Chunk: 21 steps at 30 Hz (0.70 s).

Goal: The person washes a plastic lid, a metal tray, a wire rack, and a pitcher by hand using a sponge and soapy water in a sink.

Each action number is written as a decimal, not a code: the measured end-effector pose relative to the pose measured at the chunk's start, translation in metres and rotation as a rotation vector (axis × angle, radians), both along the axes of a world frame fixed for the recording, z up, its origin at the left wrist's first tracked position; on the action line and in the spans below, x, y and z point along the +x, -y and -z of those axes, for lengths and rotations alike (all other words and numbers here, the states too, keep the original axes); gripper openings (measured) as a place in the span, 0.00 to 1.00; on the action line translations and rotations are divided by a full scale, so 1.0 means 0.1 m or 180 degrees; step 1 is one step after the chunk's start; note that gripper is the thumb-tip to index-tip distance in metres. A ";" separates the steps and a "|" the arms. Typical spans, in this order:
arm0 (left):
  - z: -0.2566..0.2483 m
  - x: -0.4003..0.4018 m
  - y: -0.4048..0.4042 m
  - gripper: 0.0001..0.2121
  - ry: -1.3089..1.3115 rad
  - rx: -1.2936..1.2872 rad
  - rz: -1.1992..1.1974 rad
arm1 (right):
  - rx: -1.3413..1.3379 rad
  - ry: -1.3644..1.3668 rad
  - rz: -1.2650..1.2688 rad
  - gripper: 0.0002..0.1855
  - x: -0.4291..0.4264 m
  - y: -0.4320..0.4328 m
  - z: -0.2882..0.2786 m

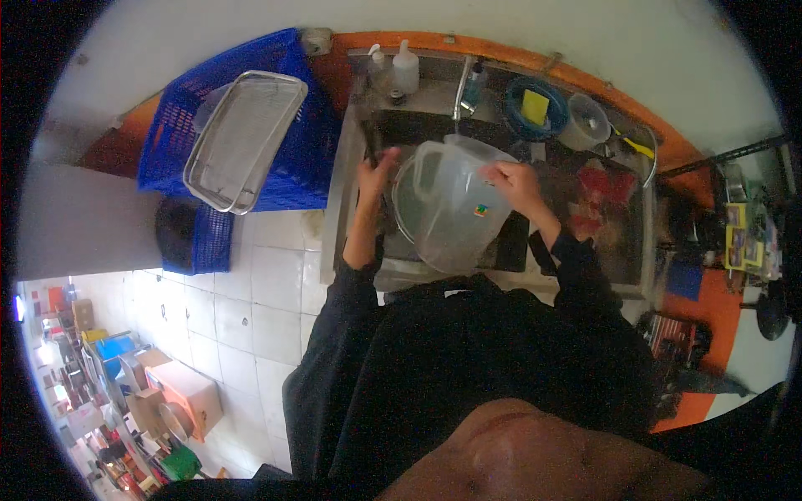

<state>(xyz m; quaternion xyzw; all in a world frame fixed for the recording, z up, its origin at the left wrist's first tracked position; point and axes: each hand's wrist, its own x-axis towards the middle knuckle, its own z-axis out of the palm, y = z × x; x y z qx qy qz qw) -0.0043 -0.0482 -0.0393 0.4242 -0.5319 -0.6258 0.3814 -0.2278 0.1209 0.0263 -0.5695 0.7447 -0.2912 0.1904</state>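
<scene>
A translucent plastic pitcher (460, 216) with a small coloured sticker lies tilted over the sink basin (410, 125). My right hand (514, 185) grips its upper right side. My left hand (376, 175), left of the pitcher, is closed around a dark, thin, blurred object (371, 141) that points up and away; its kind cannot be told. Beneath the pitcher is a large round clear container (404, 206), partly hidden. The metal faucet (462, 94) stands just beyond the pitcher, and its spout ends near the pitcher's rim.
A blue plastic crate (307, 163) with wire-mesh baskets (250, 138) stands at left. Behind the sink are a white pump bottle (406, 69), a blue bowl (517, 125) with a yellow sponge (535, 107) and a clear tub (586, 122). Red items (604, 188) lie in the right basin.
</scene>
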 end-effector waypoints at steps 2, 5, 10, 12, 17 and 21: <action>-0.04 0.02 0.14 0.18 0.0361 -0.0310 0.0329 | -0.0168 -0.0202 -0.0312 0.13 0.05 0.20 0.08; 0.02 0.12 0.30 0.15 0.0285 0.0368 0.0669 | -0.0711 -0.0232 -0.0517 0.13 0.14 0.41 0.21; -0.05 0.20 0.14 0.12 -0.0243 0.0779 0.0666 | -0.1124 0.0096 -0.0636 0.11 0.12 0.45 0.68; 0.10 0.28 0.17 0.12 -0.0200 0.0640 0.0703 | -0.0748 0.0603 -0.0851 0.10 0.19 0.40 0.79; -0.32 0.23 0.12 0.13 0.0560 0.0255 0.1645 | -0.0751 0.1985 0.0465 0.24 -0.20 0.94 0.70; -0.31 0.22 0.23 0.12 0.0728 0.0221 0.1539 | 0.0382 0.2718 -0.0474 0.20 -0.41 1.44 0.18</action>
